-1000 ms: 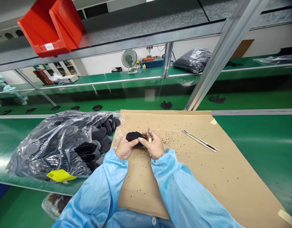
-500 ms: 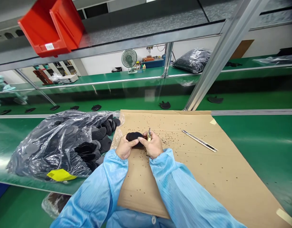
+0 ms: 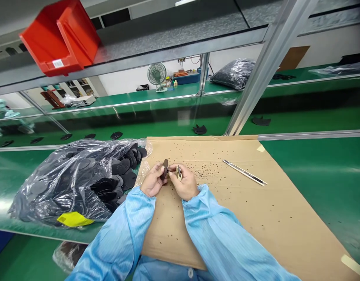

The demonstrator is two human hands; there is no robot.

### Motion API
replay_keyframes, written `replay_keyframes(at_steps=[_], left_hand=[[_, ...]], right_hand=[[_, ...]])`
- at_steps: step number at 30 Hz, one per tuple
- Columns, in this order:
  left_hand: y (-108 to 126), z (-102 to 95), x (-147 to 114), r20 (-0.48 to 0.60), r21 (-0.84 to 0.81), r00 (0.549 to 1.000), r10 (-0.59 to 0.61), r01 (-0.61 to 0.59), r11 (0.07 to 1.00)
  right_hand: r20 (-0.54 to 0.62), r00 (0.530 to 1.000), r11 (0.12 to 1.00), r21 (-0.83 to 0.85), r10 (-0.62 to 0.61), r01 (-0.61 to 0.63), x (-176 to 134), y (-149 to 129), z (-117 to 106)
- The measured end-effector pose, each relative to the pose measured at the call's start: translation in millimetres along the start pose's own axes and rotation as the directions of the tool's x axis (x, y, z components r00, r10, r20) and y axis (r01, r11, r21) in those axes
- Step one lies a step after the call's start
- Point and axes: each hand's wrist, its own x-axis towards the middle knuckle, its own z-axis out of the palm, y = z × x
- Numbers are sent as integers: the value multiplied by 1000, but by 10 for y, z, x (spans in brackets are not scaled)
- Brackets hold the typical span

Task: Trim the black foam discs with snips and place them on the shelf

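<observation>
My left hand [image 3: 152, 181] is closed on a black rounded pad [image 3: 165, 168], which is turned so its narrow edge faces me. Close beside it, my right hand [image 3: 186, 182] grips a small hand tool [image 3: 179, 173] with a pale yellowish body and a metal part; its exact kind is too small to tell. The right fingertips are at the pad's edge; whether they touch it I cannot tell. Both hands are above a brown cardboard sheet [image 3: 227, 218] strewn with tiny dark bits.
Left of the cardboard lies a clear plastic bag [image 3: 51, 183] of many black pads, with a yellow label [image 3: 75, 219]. A slim strip-like tool [image 3: 244, 172] rests at the right. Behind are more black pieces [image 3: 200, 129], a metal post [image 3: 256, 70] and a red bin [image 3: 61, 39] overhead.
The black pad has been turned from its broad face to its edge. My right hand and the small tool have shifted slightly left and down. The whole view has moved slightly.
</observation>
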Motion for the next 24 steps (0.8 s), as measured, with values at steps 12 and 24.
replay_keyframes(at_steps=[12,24], left_hand=[[-35,-36,-20,96,11,992,-87,87,996],[-93,0,-54,123,-22,982,-143,147,989]], right_hand=[[25,989,983,-105,-147,149,-23,19,12],[24,963,949,-163,-269,269,-6,53,23]])
